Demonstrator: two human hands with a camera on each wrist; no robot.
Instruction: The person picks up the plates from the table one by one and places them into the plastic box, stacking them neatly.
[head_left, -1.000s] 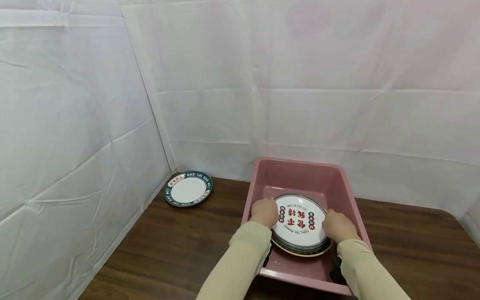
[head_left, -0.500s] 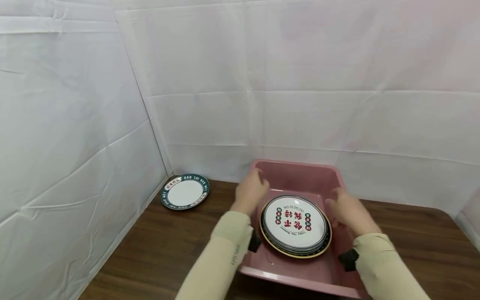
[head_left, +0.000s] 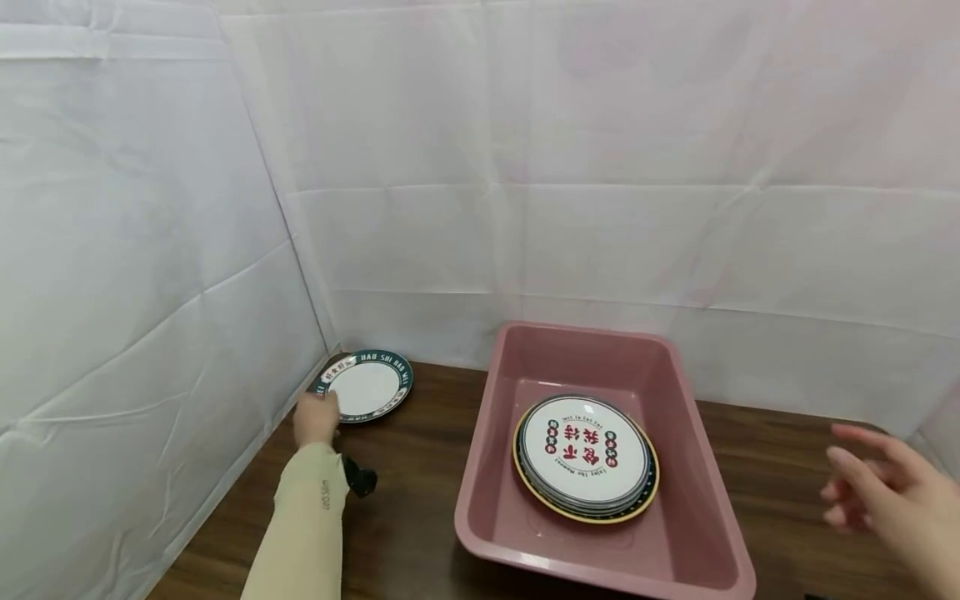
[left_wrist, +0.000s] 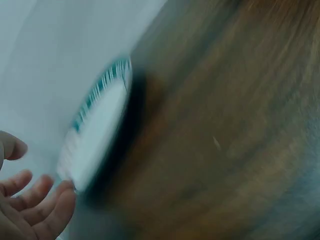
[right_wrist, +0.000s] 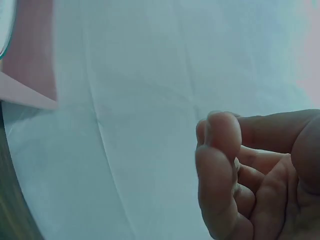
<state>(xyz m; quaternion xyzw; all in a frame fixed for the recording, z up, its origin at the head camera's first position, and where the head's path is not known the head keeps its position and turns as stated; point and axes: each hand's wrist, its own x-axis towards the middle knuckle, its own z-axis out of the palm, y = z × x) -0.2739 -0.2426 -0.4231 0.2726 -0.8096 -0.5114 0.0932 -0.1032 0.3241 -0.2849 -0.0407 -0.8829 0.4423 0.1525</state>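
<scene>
A white plate with a dark green lettered rim point(head_left: 367, 388) lies on the table at the far left. My left hand point(head_left: 315, 418) is at its near left edge, fingers loosely bent; in the blurred left wrist view the fingertips are close to the rim, and contact cannot be made out. In the pink basin point(head_left: 705, 475) sits a stack of several plates, topped by a white plate with red characters point(head_left: 585, 450). A yellow-edged plate point(head_left: 596, 520) shows at the bottom. To the right of the basin, my right hand point(head_left: 892, 496) hangs in the air, loosely curled around nothing.
A dark wooden table point(head_left: 408, 492) bears the basin and the lone plate. White cloth point(head_left: 405, 225) hangs behind the table and along its left side. The basin's raised walls surround the stack.
Both hands have let go of the stacked plates and left the basin. My left hand has moved left to the green-rimmed plate, my right hand out to the right.
</scene>
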